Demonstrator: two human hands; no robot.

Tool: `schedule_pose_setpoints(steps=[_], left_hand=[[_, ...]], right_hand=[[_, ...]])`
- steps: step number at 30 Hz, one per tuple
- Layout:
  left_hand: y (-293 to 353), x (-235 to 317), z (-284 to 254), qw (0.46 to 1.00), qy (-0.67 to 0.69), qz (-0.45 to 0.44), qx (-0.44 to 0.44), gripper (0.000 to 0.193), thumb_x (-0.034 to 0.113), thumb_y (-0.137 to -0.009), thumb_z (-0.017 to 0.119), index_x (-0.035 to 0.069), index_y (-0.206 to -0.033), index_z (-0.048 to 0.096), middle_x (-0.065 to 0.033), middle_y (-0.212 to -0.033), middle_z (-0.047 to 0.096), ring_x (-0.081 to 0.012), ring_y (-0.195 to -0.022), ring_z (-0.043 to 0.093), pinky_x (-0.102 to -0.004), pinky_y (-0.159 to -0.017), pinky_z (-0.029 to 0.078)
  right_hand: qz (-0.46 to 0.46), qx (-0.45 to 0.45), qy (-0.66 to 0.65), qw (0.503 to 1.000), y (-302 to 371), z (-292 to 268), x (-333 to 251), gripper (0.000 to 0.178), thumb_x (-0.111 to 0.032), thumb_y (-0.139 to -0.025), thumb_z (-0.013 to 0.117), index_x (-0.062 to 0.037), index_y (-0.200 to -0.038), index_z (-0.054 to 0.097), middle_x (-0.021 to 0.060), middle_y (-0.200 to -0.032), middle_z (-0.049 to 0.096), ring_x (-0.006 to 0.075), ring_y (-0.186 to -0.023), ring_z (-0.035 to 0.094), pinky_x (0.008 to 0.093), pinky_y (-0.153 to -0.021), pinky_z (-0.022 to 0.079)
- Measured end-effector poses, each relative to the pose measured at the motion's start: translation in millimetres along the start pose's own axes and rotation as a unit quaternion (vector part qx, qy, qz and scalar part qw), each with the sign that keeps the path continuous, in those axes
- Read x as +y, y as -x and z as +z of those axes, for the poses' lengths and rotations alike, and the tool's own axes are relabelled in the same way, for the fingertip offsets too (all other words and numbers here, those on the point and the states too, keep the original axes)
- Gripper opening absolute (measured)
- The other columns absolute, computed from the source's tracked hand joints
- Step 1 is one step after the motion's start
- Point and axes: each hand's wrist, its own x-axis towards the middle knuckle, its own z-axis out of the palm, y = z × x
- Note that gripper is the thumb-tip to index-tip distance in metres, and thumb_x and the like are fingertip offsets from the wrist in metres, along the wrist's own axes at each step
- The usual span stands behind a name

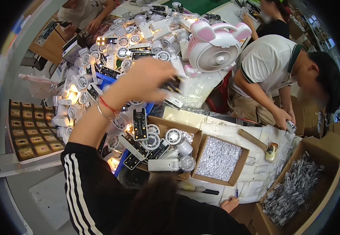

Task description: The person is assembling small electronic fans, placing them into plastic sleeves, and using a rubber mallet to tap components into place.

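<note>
My left hand (144, 78), blurred by motion, is raised over the pile at the left centre. Its fingers close round a small white device with a black panel (172, 85), also blurred. Beneath that forearm lie similar white devices with black panels (140, 123) and round clear ends. Low at the centre right, my right hand (229, 204) pinches a thin blue pen-like tool (236, 193), which points upward. Most of that arm is hidden by dark hair and the black sleeve. Just above this hand stands an open carton of small white pieces (221, 160).
A pink-and-white fan (217, 49) stands at the back. A wooden-handled hammer (260, 145) lies right of the small carton. A large carton of clear and metal parts (291, 192) fills the lower right. Co-workers sit at the right and far side; one (272, 70) handles a small part.
</note>
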Motion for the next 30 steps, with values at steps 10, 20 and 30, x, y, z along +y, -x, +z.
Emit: schedule_pose_setpoints(steps=[10, 20, 30], left_hand=[[7.3, 118.8, 103.1, 0.883, 0.072, 0.11, -0.451, 0.051, 0.053, -0.072, 0.066, 0.002, -0.081, 0.069, -0.0136, -0.075, 0.068, -0.0327, -0.071, 0.067, -0.0432, -0.063, 0.052], [-11.4, -93.4, 57.3, 0.936, 0.036, -0.251, -0.245, 0.047, 0.044, -0.081, 0.062, 0.007, -0.11, 0.064, -0.017, -0.102, 0.068, -0.0346, -0.095, 0.064, -0.0422, -0.083, 0.051], [11.3, -222.6, 108.3, 0.897, -0.143, -0.396, -0.137, 0.099, 0.03, -0.054, 0.079, 0.006, -0.14, 0.034, -0.0206, -0.137, 0.047, -0.0351, -0.127, 0.046, -0.0459, -0.103, 0.039]], right_hand=[[-0.01, 0.001, 0.003, 1.0, 0.3, 0.8, -3.9, 0.023, -0.015, -0.072, 0.048, -0.0011, -0.089, 0.052, 0.0218, -0.089, 0.05, 0.0396, -0.085, 0.047, 0.0493, -0.078, 0.037], [-0.028, 0.029, 0.003, 0.999, -0.6, 3.6, 1.4, 0.023, -0.012, -0.071, 0.049, 0.0, -0.09, 0.053, 0.0226, -0.086, 0.05, 0.041, -0.081, 0.048, 0.0502, -0.073, 0.037], [0.016, 0.047, 0.015, 0.999, -3.1, 2.2, -12.2, 0.018, -0.012, -0.067, 0.048, -0.0015, -0.082, 0.046, 0.0202, -0.084, 0.045, 0.0385, -0.081, 0.046, 0.0479, -0.073, 0.036]])
